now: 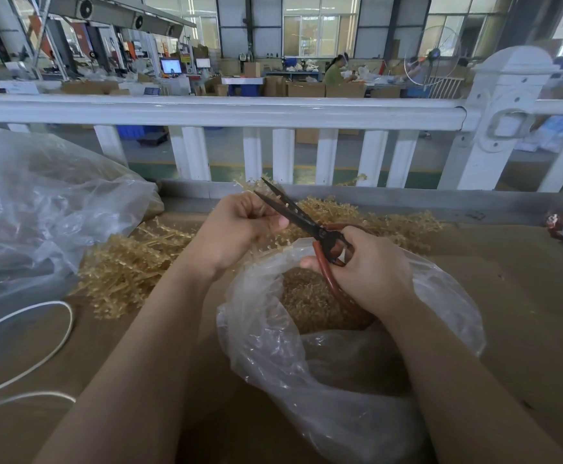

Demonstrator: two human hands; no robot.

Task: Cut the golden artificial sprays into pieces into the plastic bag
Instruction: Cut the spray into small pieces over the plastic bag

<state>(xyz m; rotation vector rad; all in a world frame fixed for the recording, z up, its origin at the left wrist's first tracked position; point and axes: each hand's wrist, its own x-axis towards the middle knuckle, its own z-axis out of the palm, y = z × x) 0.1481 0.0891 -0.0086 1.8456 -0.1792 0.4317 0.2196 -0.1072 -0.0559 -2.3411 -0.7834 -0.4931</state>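
Head view. Left hand (236, 229) pinches a golden spray (256, 187); right hand (367, 269) grips scissors (293, 212), blades parted. Plastic bag (306, 356) lies near, beneath. Best practice: keep the cut above the bag's mouth so pieces fall inside.

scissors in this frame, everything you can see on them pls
The scissors have dark, matte metal blades and reddish-brown looped handles. The blades are parted, tips pointing up and away toward the white railing. The right hand holds the handles, fingers through the loops, above the open plastic bag. The left hand holds a golden spray by the blades; whether they touch it is unclear.
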